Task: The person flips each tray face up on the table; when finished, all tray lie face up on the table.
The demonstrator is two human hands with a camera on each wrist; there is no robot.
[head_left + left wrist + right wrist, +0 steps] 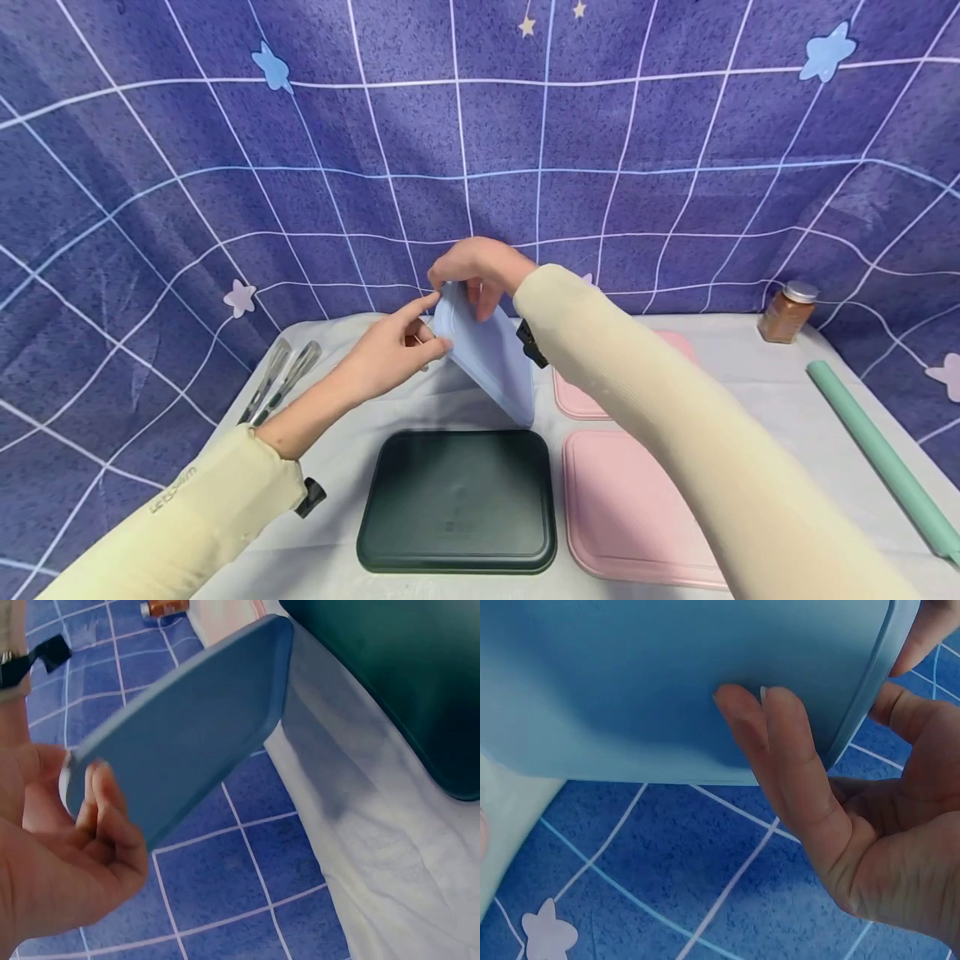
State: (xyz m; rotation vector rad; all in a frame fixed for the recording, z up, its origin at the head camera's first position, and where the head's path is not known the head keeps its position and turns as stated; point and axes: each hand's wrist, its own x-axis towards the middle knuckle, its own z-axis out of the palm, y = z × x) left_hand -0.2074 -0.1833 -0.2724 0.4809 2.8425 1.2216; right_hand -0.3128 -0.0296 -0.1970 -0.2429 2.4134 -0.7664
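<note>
A light blue rectangular tray (pixel 491 354) with a low rim is held up on a slant above the back of the table. My left hand (pixel 378 354) pinches its left edge between thumb and fingers. At the upper corner my right hand (pixel 480 265) grips the same tray, two fingers lying against its face in the right wrist view. The left wrist view shows the tray's smooth other side (pixel 180 742). Just below it, a dark green tray (pixel 457 500) lies flat in the front middle. To its right is a pink tray (pixel 630 508), partly hidden by my right arm.
Another pink tray (pixel 581 396) lies behind the front one. Metal tongs (pixel 288 379) rest at the left table edge. A jar of brown spice (pixel 787 312) stands at the back right, with a green rolling pin (pixel 881 458) along the right edge. A purple patterned curtain (pixel 495 142) hangs behind.
</note>
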